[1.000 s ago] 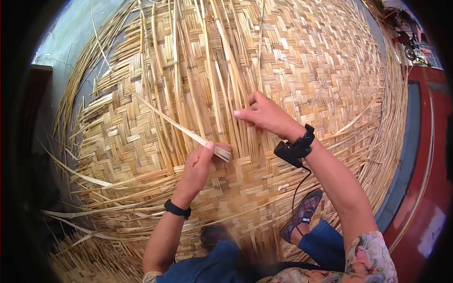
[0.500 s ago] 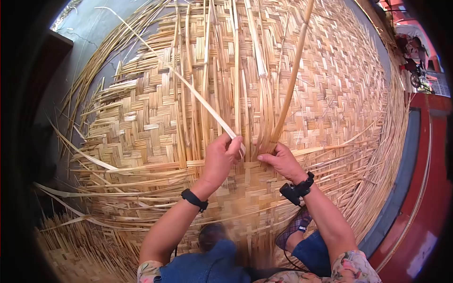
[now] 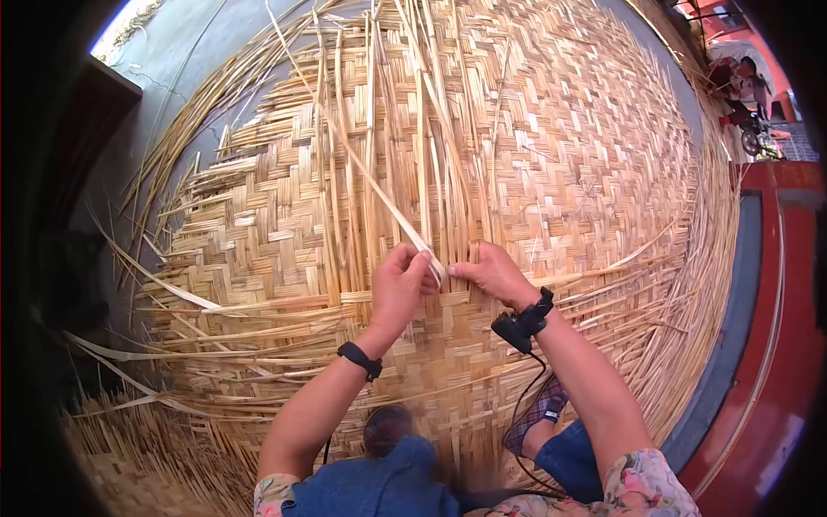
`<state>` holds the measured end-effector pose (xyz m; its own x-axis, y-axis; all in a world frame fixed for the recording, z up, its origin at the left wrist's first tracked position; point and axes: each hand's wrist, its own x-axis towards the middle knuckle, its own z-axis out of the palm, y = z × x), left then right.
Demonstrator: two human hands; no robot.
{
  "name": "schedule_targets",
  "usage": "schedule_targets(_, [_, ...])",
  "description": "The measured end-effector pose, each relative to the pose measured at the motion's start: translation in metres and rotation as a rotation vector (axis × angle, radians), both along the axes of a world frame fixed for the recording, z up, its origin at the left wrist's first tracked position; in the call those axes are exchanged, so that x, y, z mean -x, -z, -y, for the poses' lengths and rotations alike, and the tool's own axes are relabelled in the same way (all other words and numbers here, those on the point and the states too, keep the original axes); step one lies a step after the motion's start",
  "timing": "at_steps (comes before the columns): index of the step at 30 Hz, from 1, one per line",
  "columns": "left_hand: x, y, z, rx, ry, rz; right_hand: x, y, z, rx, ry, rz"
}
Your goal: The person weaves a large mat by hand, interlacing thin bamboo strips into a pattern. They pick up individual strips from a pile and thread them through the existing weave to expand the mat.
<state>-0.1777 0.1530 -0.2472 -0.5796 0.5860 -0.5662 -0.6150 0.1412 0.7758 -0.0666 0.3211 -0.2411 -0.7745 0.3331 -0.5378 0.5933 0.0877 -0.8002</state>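
Note:
A large herringbone-woven reed mat [image 3: 577,172] lies beneath both hands. My left hand [image 3: 400,284] is closed in a pinch on a pale split reed strip [image 3: 366,172], which slants up and away to the left. Beside it, my right hand [image 3: 495,276] is closed, its thumb tip close to the lower end of that strip. Loose reed strips [image 3: 448,138] run from the far side down to the fingers of my right hand, where their ends are hidden. Black bands circle both wrists.
Unwoven reed ends [image 3: 185,138] fringe the mat's left side. Long strips [image 3: 258,303] cross the mat below my hands. A dark wooden piece [image 3: 95,129] stands at far left, a red ledge [image 3: 775,345] at right. My shod foot [image 3: 543,418] rests on the mat.
My right hand has moved left and slightly up, nearer my left hand. The long brown reed rising from it has swung left. The strip in my left hand now stands steeper.

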Motion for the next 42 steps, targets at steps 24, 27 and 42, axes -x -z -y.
schedule_targets(24, [-0.034, -0.008, 0.012, 0.042, -0.002, -0.423, -0.085, -0.028, -0.037, -0.251, 0.769, -0.377])
schedule_targets(27, [-0.045, -0.055, -0.024, 0.066, 0.353, -1.051, -0.038, -0.077, -0.017, -0.608, 0.385, -0.304])
schedule_targets(42, [-0.012, -0.083, -0.073, 0.127, 0.558, -0.099, -0.068, -0.021, -0.060, 0.288, 0.144, -0.070])
